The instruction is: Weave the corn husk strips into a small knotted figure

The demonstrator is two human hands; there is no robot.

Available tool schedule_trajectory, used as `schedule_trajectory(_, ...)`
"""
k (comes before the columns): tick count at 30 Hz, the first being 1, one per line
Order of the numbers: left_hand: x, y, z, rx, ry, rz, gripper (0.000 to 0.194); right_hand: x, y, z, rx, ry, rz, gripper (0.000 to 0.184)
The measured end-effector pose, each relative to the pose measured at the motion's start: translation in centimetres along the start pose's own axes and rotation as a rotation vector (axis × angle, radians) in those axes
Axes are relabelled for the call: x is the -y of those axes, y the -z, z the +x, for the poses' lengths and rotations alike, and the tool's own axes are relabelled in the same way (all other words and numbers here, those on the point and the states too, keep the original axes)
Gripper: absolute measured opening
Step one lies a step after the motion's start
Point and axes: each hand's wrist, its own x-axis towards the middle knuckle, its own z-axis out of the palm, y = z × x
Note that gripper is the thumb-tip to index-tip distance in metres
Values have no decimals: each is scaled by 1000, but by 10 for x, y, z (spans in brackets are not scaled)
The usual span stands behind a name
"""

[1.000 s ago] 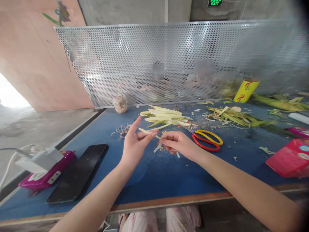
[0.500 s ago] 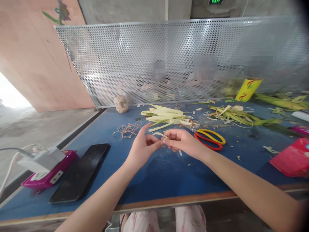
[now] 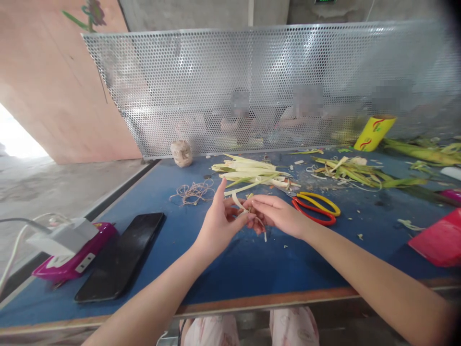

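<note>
Between my fingers is a thin pale strip of corn husk (image 3: 237, 200), its upper end curling up and a short tail hanging below. My left hand (image 3: 221, 216) pinches it between thumb and fingers. Against it, my right hand (image 3: 275, 215) is closed round the other part of the strip; its fingertips are partly hidden. Just beyond my hands lies a pile of pale green corn husks (image 3: 248, 169). Scissors (image 3: 317, 207) with one red and one yellow handle rest right of my right hand. Left of my left hand is a loose tangle of thin twine (image 3: 192, 193).
A black phone (image 3: 122, 257) and a purple power strip (image 3: 77, 252) lie at the left. A ball of twine (image 3: 181, 154) stands by the perforated metal screen (image 3: 223, 86). More husks (image 3: 356, 170), a yellow tube (image 3: 374, 133) and a red box (image 3: 437, 239) are at the right. People sit behind the screen.
The strip's upper end now stands up in a curl above my fingers. My right hand has turned, its fingers reaching lower, and both hands stay together.
</note>
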Motion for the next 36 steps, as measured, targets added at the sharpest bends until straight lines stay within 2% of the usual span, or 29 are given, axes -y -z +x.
schedule_trajectory(4, -2, 0, 0, 7, -5, 3, 88, 2, 0, -2, -13, 46, -64, 17)
schedule_trajectory(8, 0, 2, 2, -60, -34, 61, 87, 2, 4, -3, -87, 112, -187, 9)
schedule_trajectory(14, 4, 4, 2, -88, -136, 136, 90, 3, 7, -3, -125, 123, -280, 9)
schedule_trajectory(17, 3, 4, 2, -94, -134, 196, 85, 4, 6, -3, -143, 138, -303, 9)
schedule_trajectory(23, -4, 1, 2, -97, -112, 129, 79, 7, 11, -2, -276, 151, -477, 9)
schedule_trajectory(29, -7, 1, 2, -119, -121, 98, 78, 12, 14, -3, -364, 211, -486, 8)
schedule_trajectory(32, -7, 1, 3, -107, -112, 39, 83, 13, 14, -3, -320, 223, -456, 8)
schedule_trajectory(36, -9, -1, 3, -116, -13, -67, 87, 13, 15, -4, -286, 235, -350, 12)
